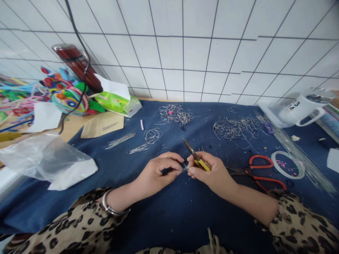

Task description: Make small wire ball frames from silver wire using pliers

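Between my two hands, over the dark blue cloth (169, 225), is a small piece of bent thin wire (185, 169). My left hand (156, 171) pinches its left side between thumb and fingers. My right hand (212, 173) has yellow-handled pliers (194, 152) tucked in the palm, jaws pointing up and away. Its thumb and fingertip also touch the wire's right side. The wire's exact shape is too small to make out. Just beyond the left hand lie a wire coil (153, 135) and a bundle of short straight wires (139, 148).
Red-handled scissors (261, 173) and a round clear dish (288, 165) with pink beads lie right. Tangled wires (235, 127) spread at the back. A white mug (302, 109) stands far right. Left are a plastic bag (47, 158), a red flask (76, 65) and a hanging black cable (86, 60).
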Motion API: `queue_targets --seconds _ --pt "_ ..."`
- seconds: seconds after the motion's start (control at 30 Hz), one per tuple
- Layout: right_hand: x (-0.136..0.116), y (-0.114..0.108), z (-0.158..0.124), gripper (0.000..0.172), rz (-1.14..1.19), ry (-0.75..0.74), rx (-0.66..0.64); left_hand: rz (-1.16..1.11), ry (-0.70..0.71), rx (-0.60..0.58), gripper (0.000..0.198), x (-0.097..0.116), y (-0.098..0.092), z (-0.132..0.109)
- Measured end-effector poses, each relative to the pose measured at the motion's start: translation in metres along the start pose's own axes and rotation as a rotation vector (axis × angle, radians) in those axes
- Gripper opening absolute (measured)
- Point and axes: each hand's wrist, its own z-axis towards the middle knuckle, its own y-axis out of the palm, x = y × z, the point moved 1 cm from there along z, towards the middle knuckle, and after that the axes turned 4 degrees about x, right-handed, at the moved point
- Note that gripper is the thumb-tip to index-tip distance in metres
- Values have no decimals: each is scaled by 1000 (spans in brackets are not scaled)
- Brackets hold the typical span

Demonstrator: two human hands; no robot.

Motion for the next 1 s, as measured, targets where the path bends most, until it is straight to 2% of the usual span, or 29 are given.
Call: queue_targets --seconds 0.17,0.23,0.37,0.47,0.53,0.63,0.77,0.87,1.0 --pt "-4 -2 -1 25 -135 -15 15 -7 28 22 12 1 -1 0" --pt "-5 -8 -1 27 -255 -68 27 -3 36 23 13 2 -2 0" --pt "-3 -26 1 25 -665 -354 58 -3 73 2 13 2 -6 1" --pt "3 -39 0 23 -866 -537 41 -6 123 -5 13 1 -10 0" --pt "6 -47 -3 23 -951 -601 42 -5 167 13 15 0 -12 0" --pt "5 -55 -12 24 -1003 -678 115 6 236 57 19 -1 -15 -2" --pt "-1 -51 -26 34 -1123 -815 17 70 311 112 22 0 -16 -4" --pt "-2 -43 -31 33 -1237 -836 -24 114 346 154 23 1 -15 -5" --pt "-2 -35 -31 25 -1248 -734 21 166 392 190 25 5 -14 -6"
